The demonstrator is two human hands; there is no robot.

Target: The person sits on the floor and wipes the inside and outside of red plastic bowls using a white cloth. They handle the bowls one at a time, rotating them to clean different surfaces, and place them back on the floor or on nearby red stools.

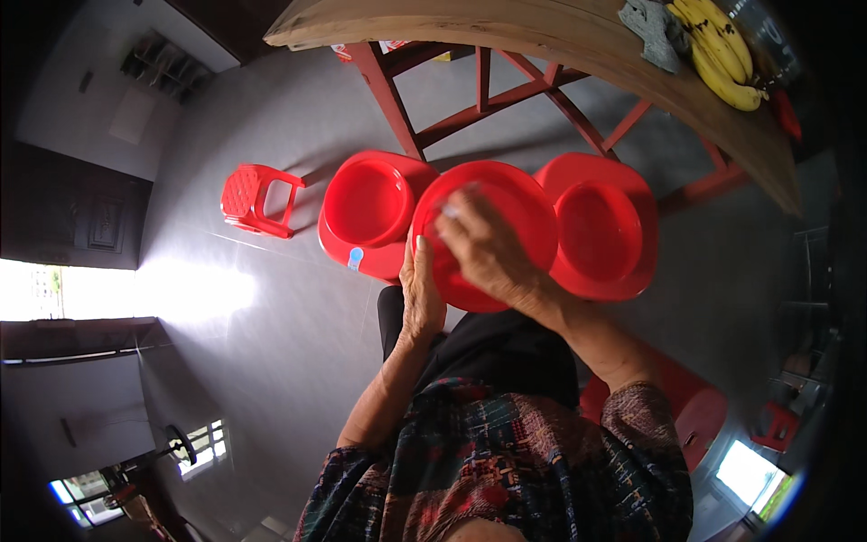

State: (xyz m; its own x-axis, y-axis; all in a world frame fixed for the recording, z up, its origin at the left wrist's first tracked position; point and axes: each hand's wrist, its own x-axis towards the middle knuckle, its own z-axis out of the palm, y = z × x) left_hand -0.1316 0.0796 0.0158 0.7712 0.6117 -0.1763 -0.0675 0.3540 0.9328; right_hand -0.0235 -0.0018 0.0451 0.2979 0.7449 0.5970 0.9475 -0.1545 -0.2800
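My left hand (422,294) grips the left rim of a round red basin (519,217), fingers under it and thumb along its edge. My right hand (483,239) reaches across the basin to its inner left side. Its fingers are curled and smeared by motion, so I cannot make out whether they hold anything. To the left, a second red basin (366,202) rests on a red stool (397,258) with a blue sticker (356,259). On the right, another red basin (598,231) sits on a similar red stool (638,194).
A wooden table (542,34) with red legs stands ahead, bearing bananas (720,54) and a grey cloth (652,34). A small red stool (257,199) stands on the grey floor (280,316) at left. Near my right elbow is a red rounded object (700,425).
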